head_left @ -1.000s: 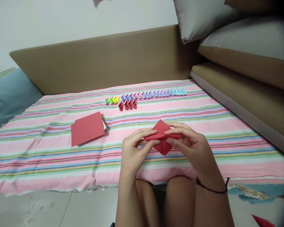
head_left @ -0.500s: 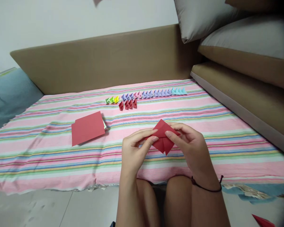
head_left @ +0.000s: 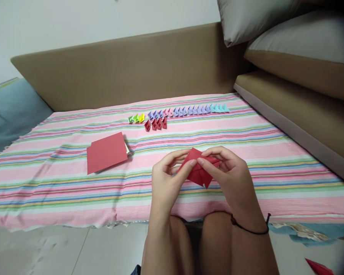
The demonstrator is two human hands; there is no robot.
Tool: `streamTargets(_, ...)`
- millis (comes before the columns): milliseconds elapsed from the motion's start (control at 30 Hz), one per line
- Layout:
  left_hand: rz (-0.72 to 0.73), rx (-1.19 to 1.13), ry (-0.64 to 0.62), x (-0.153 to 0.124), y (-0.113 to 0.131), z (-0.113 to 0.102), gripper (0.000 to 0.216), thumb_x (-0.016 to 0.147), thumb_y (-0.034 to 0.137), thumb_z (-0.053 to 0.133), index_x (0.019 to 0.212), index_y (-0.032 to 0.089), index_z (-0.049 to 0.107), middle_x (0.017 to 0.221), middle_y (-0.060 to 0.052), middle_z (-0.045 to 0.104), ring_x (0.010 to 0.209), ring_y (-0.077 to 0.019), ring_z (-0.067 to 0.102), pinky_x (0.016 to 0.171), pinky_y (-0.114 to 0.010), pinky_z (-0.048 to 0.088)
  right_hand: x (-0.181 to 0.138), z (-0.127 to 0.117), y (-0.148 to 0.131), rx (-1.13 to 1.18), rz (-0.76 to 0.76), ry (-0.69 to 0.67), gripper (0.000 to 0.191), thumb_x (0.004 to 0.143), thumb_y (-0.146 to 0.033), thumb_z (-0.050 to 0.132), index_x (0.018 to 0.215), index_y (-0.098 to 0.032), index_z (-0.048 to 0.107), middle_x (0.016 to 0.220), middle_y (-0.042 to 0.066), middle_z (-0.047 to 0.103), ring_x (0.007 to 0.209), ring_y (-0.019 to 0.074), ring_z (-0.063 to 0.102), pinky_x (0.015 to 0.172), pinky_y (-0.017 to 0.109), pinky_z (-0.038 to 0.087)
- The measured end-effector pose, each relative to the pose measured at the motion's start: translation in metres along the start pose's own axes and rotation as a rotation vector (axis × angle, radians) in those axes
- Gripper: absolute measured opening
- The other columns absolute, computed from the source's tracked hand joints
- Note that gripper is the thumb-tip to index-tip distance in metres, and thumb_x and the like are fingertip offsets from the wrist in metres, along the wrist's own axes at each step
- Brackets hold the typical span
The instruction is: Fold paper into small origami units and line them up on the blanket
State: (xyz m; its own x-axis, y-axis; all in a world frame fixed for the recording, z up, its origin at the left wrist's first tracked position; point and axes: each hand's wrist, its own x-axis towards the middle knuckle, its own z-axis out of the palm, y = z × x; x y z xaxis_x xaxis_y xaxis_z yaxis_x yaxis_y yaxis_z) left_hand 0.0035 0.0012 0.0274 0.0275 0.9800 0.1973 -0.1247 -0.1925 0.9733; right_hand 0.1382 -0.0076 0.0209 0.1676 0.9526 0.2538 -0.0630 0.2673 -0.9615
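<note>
Between both hands is a folded red sheet of origami paper (head_left: 201,176), roughly diamond-shaped with a slit at its lower point. My left hand (head_left: 172,172) pinches its left side, thumb on top near the centre and fingers behind. From the right, my right hand (head_left: 229,168) grips it the same way, its thumb beside the other thumb. The fingertips behind the paper are partly hidden. Farther back, several small folded red paper pieces (head_left: 159,123) stand in a short row. Behind them runs a longer row of purple, pink and blue folded pieces (head_left: 190,110).
A stack of red paper sheets (head_left: 107,152) lies left on the striped cloth (head_left: 74,198). Green and yellow folded pieces (head_left: 136,118) sit near the row. A brown backrest (head_left: 126,68) stands behind, with cushions (head_left: 301,61) at right. A red folded piece (head_left: 318,266) is at bottom right.
My left thumb has slid inward to the paper's centre, close to the right thumb, which has also shifted slightly left. The paper has tilted a little. The view has shifted slightly.
</note>
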Motion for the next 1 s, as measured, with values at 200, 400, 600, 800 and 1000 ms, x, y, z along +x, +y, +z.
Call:
streamTargets(200, -0.061, -0.034, 0.106, -0.0001, -0.0022, 0.0043, 0.014, 0.066, 0.025, 0.076, 0.076, 0.016, 0.071, 0.073, -0.003, 0.072, 0.066, -0.0135, 0.067, 0.060, -0.021, 0.054, -0.0025, 0.0003, -0.0011, -0.041, -0.022, -0.008, 0.010, 0.079, -0.026, 0.067, 0.084, -0.021, 0.061, 0.082, 0.001, 0.064, 0.074, 0.0140, 0.062, 0.063, 0.024, 0.051)
streamTargets(400, -0.082, -0.061, 0.109, -0.0005, -0.0004, 0.0037, 0.013, 0.063, 0.023, 0.078, 0.071, 0.017, 0.070, 0.067, 0.000, 0.070, 0.060, -0.0092, 0.063, 0.055, -0.016, 0.050, -0.0030, 0.0004, -0.0009, -0.076, -0.010, -0.005, 0.014, 0.079, -0.027, 0.067, 0.091, -0.022, 0.060, 0.084, 0.001, 0.066, 0.077, 0.0152, 0.064, 0.062, 0.024, 0.050)
streamTargets(600, -0.069, 0.000, 0.094, -0.0011, 0.0024, 0.0024, 0.012, 0.067, 0.026, 0.076, 0.075, 0.018, 0.073, 0.074, -0.003, 0.073, 0.067, -0.0131, 0.065, 0.059, -0.021, 0.052, -0.0038, -0.0012, -0.0015, -0.099, -0.037, -0.031, 0.019, 0.077, -0.026, 0.069, 0.093, -0.022, 0.060, 0.086, 0.001, 0.065, 0.078, 0.0155, 0.064, 0.065, 0.025, 0.051)
streamTargets(800, -0.054, 0.056, 0.082, -0.0023, 0.0030, 0.0010, 0.011, 0.070, 0.028, 0.073, 0.073, 0.018, 0.074, 0.074, -0.003, 0.073, 0.068, -0.0135, 0.063, 0.059, -0.021, 0.050, -0.0046, -0.0019, -0.0023, -0.120, -0.051, -0.046, 0.016, 0.078, -0.026, 0.068, 0.092, -0.022, 0.062, 0.085, 0.001, 0.065, 0.077, 0.0148, 0.063, 0.066, 0.025, 0.052)
streamTargets(1000, -0.048, 0.063, 0.087, -0.0017, 0.0040, 0.0008, 0.012, 0.070, 0.029, 0.073, 0.071, 0.018, 0.075, 0.072, -0.003, 0.073, 0.065, -0.0133, 0.062, 0.057, -0.022, 0.049, -0.0048, -0.0022, -0.0042, -0.141, -0.041, -0.044, 0.015, 0.078, -0.027, 0.068, 0.091, -0.022, 0.062, 0.085, 0.001, 0.065, 0.078, 0.0157, 0.064, 0.069, 0.028, 0.052)
